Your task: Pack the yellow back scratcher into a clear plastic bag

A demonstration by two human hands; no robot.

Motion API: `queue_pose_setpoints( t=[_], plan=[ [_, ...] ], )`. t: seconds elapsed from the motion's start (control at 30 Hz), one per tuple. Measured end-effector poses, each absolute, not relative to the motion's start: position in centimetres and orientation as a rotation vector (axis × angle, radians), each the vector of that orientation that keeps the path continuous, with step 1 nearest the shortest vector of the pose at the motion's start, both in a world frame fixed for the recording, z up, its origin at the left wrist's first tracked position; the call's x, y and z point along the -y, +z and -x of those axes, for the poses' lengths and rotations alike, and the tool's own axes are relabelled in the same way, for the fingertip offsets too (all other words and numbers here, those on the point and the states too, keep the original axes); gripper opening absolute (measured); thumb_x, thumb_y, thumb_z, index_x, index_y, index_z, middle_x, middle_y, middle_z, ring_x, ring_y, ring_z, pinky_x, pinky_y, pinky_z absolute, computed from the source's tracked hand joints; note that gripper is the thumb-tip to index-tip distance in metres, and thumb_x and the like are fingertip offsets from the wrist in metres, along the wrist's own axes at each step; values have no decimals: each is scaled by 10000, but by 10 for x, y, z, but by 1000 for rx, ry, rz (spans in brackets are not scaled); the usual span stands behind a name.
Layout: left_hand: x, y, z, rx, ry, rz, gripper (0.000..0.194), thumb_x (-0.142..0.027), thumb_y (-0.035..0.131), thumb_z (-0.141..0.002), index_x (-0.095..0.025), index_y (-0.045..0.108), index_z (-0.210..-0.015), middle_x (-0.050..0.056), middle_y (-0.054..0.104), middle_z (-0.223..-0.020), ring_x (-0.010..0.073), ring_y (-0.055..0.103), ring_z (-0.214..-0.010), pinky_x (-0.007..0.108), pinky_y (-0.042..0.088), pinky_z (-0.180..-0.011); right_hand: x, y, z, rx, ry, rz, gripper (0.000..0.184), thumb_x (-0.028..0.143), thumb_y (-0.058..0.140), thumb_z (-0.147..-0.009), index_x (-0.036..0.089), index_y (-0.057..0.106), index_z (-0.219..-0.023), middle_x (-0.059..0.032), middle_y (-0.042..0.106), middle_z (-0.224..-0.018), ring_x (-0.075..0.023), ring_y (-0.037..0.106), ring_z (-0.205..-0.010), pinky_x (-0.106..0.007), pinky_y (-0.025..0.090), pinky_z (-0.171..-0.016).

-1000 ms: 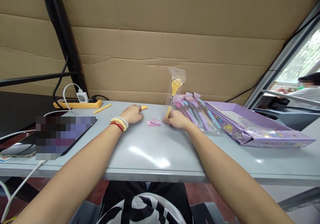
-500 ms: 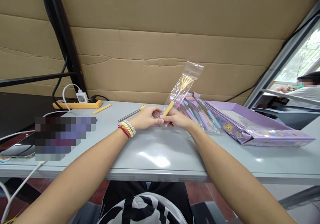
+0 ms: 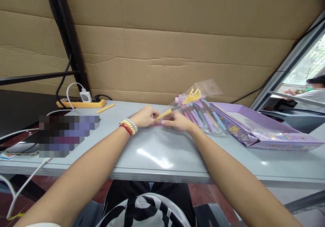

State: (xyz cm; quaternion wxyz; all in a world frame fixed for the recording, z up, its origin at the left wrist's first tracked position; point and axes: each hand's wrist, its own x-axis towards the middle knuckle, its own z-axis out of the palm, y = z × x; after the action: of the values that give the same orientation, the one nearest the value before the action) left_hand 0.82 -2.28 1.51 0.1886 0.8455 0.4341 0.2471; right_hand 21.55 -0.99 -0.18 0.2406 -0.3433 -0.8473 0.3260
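A yellow hand-shaped back scratcher in a clear plastic bag lies slanted low over the grey table, its claw end pointing up and right. My left hand, with bead bracelets and a red cord at the wrist, pinches the handle end of the bag. My right hand grips the same end from the right, fingers closed on it. A small pink card lies on the table just under both hands.
Several bagged purple and blue scratchers lie right of my hands, beside a purple display box. At the back left sit a yellow power strip with a charger, a yellow stick and white cables. Cardboard walls the back. Another person sits far right.
My left hand left the small yellow piece on the table and joined my right hand on the bagged scratcher. The scratcher has swung from upright down toward the right.
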Motion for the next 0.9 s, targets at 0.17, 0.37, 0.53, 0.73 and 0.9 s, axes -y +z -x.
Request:
queue_pose_setpoints(
  t=[0.17,0.37,0.53,0.73,0.9],
  plan=[
    [16,17,2,-1515,925,-2325,221,-393,634,-746,-185,688,-692,-8,575,-608,133,439,-599,286,295,-586,6,-6,-214,2307,401,1233,273,310,642,-803,121,660,-999,-48,639,-871,-168,566,-781,-263,399,-691],
    [12,18,10,-1956,782,-2274,169,-369,605,-762,-222,679,-722,56,666,-704,219,600,-744,304,375,-645,3,-16,-206,2459,86,1436,354,409,621,-907,126,690,-1109,-138,616,-1109,-247,578,-1002,-296,420,-845],
    [10,14,11,-2000,561,-2309,180,-367,567,-765,-220,666,-792,87,706,-815,253,643,-822,315,414,-665,2,-16,-199,2373,264,1487,180,288,718,-818,146,720,-929,-92,664,-983,-212,595,-905,-263,425,-783],
    [12,17,10,-1955,503,-2394,167,-325,540,-769,-204,654,-791,116,712,-859,290,652,-860,338,426,-661,3,2,-208,1969,297,1392,103,266,679,-747,169,649,-725,-12,581,-667,-152,498,-646,-261,345,-596],
    [16,18,9,-1908,470,-2449,159,-312,523,-775,-210,644,-772,107,705,-851,275,647,-822,334,413,-639,2,14,-230,1557,212,1261,197,372,586,-744,188,549,-688,17,510,-553,-139,451,-543,-269,337,-587]
  ],
)
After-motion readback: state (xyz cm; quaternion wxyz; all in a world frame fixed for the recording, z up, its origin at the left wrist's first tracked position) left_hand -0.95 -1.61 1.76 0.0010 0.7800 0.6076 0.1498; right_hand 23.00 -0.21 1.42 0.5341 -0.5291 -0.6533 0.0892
